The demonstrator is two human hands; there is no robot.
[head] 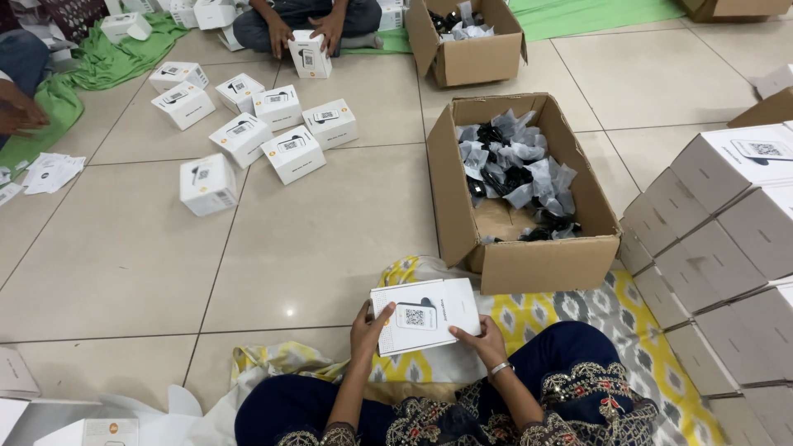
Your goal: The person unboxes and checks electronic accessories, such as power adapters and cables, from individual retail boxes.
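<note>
I sit cross-legged on a yellow patterned cloth (652, 347). Both hands hold one small white product box (423, 314) over my lap, its printed face up. My left hand (368, 329) grips its left edge. My right hand (484, 342), with a bracelet on the wrist, grips its lower right corner. Just beyond the box stands an open cardboard carton (529, 263) with several black items in clear bags inside.
Stacked white boxes (727, 239) form a wall at my right. Several loose white boxes (248, 132) lie on the tiled floor at the upper left. Another person (307, 23) opposite holds a white box. A second open carton (467, 58) stands behind. Someone's hand (21, 111) shows at the left edge.
</note>
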